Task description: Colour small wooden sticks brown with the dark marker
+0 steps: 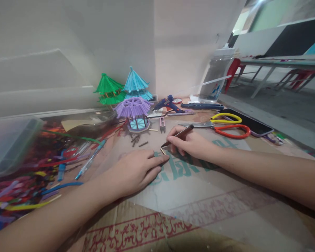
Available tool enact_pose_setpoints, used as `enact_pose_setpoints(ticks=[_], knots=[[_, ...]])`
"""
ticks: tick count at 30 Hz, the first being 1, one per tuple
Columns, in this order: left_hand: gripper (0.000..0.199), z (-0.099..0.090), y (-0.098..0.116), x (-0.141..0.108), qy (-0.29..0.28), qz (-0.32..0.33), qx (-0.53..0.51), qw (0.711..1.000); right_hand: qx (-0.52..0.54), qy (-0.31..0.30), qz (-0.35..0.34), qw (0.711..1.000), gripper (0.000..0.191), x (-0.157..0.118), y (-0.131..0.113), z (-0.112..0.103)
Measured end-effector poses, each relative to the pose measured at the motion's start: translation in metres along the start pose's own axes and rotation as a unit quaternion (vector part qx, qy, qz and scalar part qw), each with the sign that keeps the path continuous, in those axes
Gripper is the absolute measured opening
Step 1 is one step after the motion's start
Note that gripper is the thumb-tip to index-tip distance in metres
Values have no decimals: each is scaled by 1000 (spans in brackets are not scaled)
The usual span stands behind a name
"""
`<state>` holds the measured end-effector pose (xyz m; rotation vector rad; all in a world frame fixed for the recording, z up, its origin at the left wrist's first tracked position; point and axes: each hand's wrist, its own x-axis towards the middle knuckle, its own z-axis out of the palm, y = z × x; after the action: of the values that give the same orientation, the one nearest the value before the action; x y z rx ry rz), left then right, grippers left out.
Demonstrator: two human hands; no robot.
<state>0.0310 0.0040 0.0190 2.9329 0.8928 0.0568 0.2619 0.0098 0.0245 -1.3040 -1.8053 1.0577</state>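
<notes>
Pen (183, 133) pinched in curled right hand (187, 142).

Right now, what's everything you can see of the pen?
The pen is slim, dark brown to black, and looks like plastic, with a narrow tip and a blunt back end. The right hand grips it in a writing hold, fingers covering part of the barrel. It slants, back end up and to the right, tip down at the upper end of the pale stick; whether they touch is unclear. No lettering is legible.

Right of the pale wall (107, 31), red seats (232, 74) adjoin a table (280, 63).
</notes>
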Motion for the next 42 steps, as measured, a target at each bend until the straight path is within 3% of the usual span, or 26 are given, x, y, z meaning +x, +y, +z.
enact_pose_setpoints(ticks=[9, 42], knots=[[44, 0, 0, -1, 0, 7, -1, 1000, 15, -21, 26, 999, 15, 1, 1, -1], [44, 0, -1, -2, 4, 9, -3, 1000, 19, -27, -2, 999, 14, 1, 1, -1]])
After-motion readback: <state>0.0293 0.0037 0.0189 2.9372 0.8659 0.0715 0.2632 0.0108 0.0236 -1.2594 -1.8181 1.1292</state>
